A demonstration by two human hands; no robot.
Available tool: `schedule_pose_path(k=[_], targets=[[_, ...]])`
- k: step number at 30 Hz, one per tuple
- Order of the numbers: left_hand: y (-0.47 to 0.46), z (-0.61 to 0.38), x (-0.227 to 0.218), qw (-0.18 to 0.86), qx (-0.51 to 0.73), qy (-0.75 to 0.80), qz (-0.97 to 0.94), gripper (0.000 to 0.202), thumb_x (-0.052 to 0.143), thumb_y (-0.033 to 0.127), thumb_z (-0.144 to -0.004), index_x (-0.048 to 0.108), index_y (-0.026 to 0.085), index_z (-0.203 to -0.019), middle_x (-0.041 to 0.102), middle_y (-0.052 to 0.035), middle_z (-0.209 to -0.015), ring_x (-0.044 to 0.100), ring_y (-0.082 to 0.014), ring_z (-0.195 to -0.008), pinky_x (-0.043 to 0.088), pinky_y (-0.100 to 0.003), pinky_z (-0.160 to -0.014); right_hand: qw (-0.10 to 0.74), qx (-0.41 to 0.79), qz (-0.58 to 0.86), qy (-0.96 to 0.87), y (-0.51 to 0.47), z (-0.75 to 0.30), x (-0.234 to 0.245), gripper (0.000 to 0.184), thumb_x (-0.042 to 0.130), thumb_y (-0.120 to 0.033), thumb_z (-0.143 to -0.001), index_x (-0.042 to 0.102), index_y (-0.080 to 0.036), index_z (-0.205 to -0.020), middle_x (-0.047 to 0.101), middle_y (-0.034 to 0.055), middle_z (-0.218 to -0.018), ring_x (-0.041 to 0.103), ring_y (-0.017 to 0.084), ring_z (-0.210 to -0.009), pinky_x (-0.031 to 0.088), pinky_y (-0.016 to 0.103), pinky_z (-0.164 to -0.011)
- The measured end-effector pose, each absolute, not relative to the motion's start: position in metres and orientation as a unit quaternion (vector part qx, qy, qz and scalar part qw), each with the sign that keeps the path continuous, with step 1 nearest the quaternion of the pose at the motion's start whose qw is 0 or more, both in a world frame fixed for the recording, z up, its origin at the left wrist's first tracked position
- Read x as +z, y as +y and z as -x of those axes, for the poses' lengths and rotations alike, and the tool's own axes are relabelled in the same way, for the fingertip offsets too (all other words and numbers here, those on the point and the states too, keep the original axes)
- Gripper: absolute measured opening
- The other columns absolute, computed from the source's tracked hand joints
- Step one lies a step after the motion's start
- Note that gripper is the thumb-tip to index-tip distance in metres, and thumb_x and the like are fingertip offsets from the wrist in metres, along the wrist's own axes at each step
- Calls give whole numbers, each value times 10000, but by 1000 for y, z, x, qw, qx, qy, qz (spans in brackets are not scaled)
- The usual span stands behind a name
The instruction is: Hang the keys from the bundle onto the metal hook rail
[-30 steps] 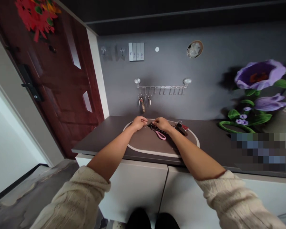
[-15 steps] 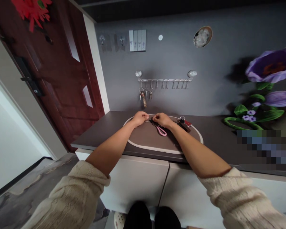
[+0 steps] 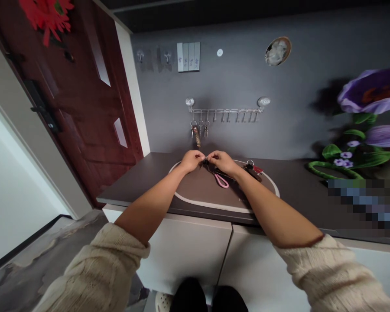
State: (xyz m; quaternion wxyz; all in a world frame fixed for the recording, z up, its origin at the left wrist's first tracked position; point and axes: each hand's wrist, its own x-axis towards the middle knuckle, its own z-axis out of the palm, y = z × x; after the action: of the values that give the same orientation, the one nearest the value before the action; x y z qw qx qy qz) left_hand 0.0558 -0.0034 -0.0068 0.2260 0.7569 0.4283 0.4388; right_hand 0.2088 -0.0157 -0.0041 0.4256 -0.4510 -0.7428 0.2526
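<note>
My left hand [image 3: 192, 160] and my right hand [image 3: 223, 162] meet over the brown mat [image 3: 195, 190], fingertips pinched close together. Between them is a small bunch of keys [image 3: 205, 162] on a metal ring, partly covered by the fingers. Both hands appear to grip this bunch. A pink loop strap [image 3: 221, 180] trails from below my right hand onto the mat. Just right of my right wrist lies another dark key holder [image 3: 253, 172] with a ring and a red tag [image 3: 258, 170].
A rail with hooks [image 3: 227, 111] is fixed to the grey wall, with several keys [image 3: 196, 132] hanging at its left end. Purple artificial flowers [image 3: 370, 95] stand at the right. A dark red door [image 3: 94, 108] is on the left. White cabinet doors [image 3: 185, 247] are below the counter.
My hands have drawn slightly closer together and risen a little around the key ring. The view has shifted slightly. The pink strap stays on the mat.
</note>
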Motion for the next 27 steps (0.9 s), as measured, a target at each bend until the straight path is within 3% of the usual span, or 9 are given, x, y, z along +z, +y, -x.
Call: schedule_pose_path(k=[5, 15, 27], targets=[[-5, -56, -5, 265, 470, 412, -735, 156, 540, 234, -667, 627, 112, -712, 593, -22, -640, 468, -87, -571, 363, -231, -597, 467, 306, 428, -711, -21, -207, 2, 186, 545, -309, -649, 562, -134, -711, 539, -4, -608, 442, 70, -535, 356, 201, -528], [-5, -61, -4, 448, 535, 395, -597, 137, 576, 212, -637, 617, 115, -725, 581, -20, -638, 467, -66, -538, 334, -206, -532, 513, 382, 419, -645, -23, -204, 5, 220, 606, -319, -606, 562, -144, -731, 540, -11, -637, 429, 52, -521, 350, 196, -515], [-3, -63, -7, 478, 563, 372, -562, 220, 634, 285, -593, 646, 160, -773, 602, -25, -688, 470, -65, -551, 321, -197, -517, 547, 391, 401, -622, -21, -202, 3, 285, 622, -381, -580, 550, -148, -726, 525, -10, -661, 435, 62, -551, 350, 209, -540]])
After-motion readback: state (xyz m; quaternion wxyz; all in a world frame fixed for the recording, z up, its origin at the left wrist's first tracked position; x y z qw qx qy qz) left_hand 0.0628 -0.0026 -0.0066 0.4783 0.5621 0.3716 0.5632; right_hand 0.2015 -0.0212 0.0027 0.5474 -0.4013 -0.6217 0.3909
